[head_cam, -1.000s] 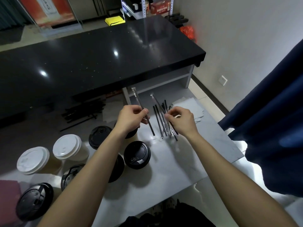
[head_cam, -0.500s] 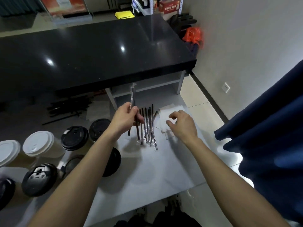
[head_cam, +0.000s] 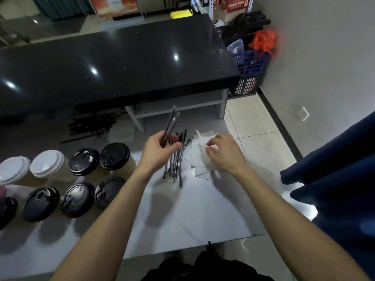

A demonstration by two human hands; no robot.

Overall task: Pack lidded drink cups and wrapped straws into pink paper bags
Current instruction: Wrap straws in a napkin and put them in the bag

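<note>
Both bare forearms reach up from the bottom of the frame toward the middle, over a pale grey table (head_cam: 203, 216).

The left hand (head_cam: 160, 151) sits just left of centre, wrist bent slightly, back of the hand toward the camera. Its fingers are curled closed around two wrapped straws (head_cam: 171, 123), which stick up and lean to the upper right, their clear wrapper tips standing above the hand against the shelf under the black counter (head_cam: 113, 63).

Directly below and right of that hand, a loose bunch of wrapped straws on the table (head_cam: 178, 159) lies roughly parallel, running top to bottom; one of them bends at its upper end.

The right hand (head_cam: 224, 152) is right of centre, palm down, fingers bent inward. Its thumb and fingertips pinch a thin white sheet of paper (head_cam: 199, 138), whose corner lifts up to the left. The hand rests over a small stack of paper napkins (head_cam: 197, 159) lying just beside the straws.

At the left of the frame stand the lidded drink cups (head_cam: 83, 163) in two rows: two white lids at the far left, the others black. No pink bag can be made out clearly.

A dark blue cloth (head_cam: 341, 179) hangs at the right edge.
</note>
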